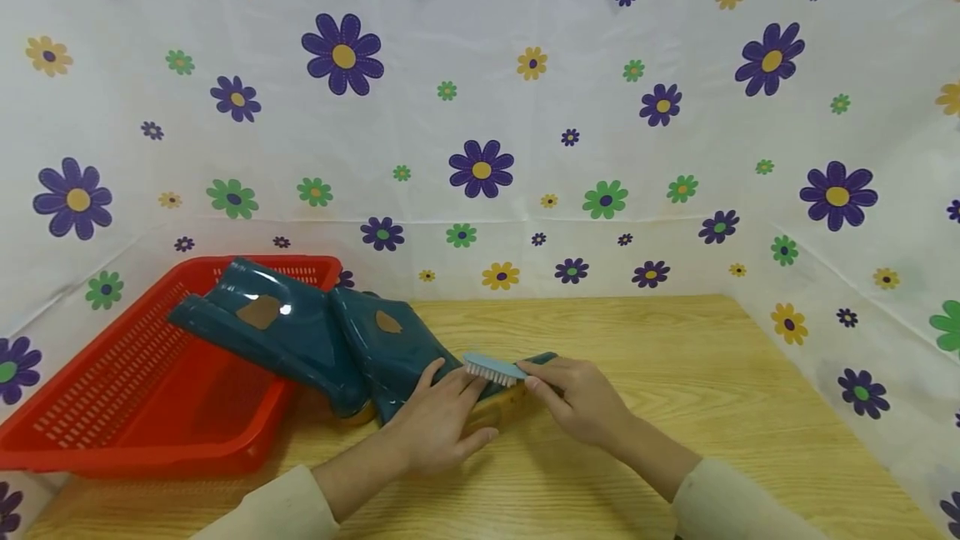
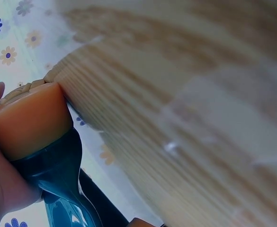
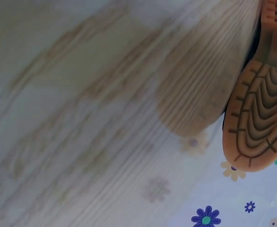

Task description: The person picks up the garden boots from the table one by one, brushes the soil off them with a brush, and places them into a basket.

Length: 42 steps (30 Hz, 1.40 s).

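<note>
A light blue brush (image 1: 495,367) with white bristles is pinched in my right hand (image 1: 581,402). Its bristles face down, close over the sole side of a dark teal rain boot (image 1: 397,340) lying on its side. My left hand (image 1: 438,423) grips this boot near the heel. In the left wrist view, the tan-orange heel (image 2: 34,123) sits against my palm. The right wrist view shows the ridged orange sole (image 3: 259,113) and no brush. Beside it lies a second teal rain boot (image 1: 288,336), its shaft resting over a basket edge. Each boot has a brown patch on its shaft.
A red plastic basket (image 1: 258,436) with slotted walls stands on the left of the wood-grain table (image 1: 637,332). White flower-printed sheeting (image 1: 420,132) rises behind the table and along both sides.
</note>
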Each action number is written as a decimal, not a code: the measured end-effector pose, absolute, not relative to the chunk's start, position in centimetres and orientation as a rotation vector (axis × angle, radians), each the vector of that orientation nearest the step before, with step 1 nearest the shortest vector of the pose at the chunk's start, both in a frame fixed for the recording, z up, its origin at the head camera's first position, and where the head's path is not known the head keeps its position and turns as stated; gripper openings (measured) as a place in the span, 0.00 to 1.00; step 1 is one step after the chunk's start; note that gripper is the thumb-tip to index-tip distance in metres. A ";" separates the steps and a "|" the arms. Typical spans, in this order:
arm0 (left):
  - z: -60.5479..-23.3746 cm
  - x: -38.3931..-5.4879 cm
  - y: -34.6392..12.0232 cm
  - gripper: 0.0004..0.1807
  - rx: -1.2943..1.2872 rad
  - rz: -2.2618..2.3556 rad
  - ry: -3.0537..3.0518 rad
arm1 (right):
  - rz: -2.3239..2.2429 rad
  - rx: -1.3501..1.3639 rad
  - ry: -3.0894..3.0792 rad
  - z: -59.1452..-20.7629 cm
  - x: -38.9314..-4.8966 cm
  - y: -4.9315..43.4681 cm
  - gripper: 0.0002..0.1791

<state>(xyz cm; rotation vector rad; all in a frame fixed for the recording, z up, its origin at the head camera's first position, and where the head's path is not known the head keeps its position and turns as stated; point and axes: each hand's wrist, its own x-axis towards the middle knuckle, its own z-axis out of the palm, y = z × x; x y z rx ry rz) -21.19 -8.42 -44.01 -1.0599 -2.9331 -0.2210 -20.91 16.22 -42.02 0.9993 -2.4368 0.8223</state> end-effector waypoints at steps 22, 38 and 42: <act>-44.0 -21.1 -8.5 0.40 -1.058 -0.246 -2.937 | 0.807 0.740 -2.450 -41.0 -23.5 20.2 0.15; -43.8 -21.0 -8.4 0.40 -1.061 -0.245 -2.956 | 0.470 0.342 -2.856 -44.1 -26.2 25.7 0.20; -43.7 -21.0 -8.5 0.40 -1.059 -0.241 -2.952 | 0.480 0.329 -2.908 -44.2 -26.7 26.3 0.22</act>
